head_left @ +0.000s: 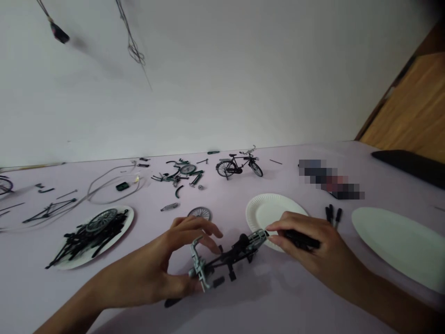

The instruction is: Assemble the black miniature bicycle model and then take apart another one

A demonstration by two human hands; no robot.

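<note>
A half-built model bicycle (231, 260) with a black frame, grey handlebars and a grey rear rack (257, 237) is held just over the table. My left hand (163, 264) grips its front end, the thumb near the handlebars (200, 269) and the fingers curled over the far side. At the back end, the thumb and index finger of my right hand (313, 241) pinch the tip of the rack. A black-handled tool (301, 239) lies across that same hand; its tip is hidden. Behind the bicycle, a loose spoked wheel (200, 213) rests on the table.
A whole model bicycle (239, 165) stands at the back. Left of it lie scattered small parts (181, 174). A plate of black parts (127, 218) sits at left. White paper plates (255, 204) (399, 246) and black-handled screwdrivers (333, 213) are at right.
</note>
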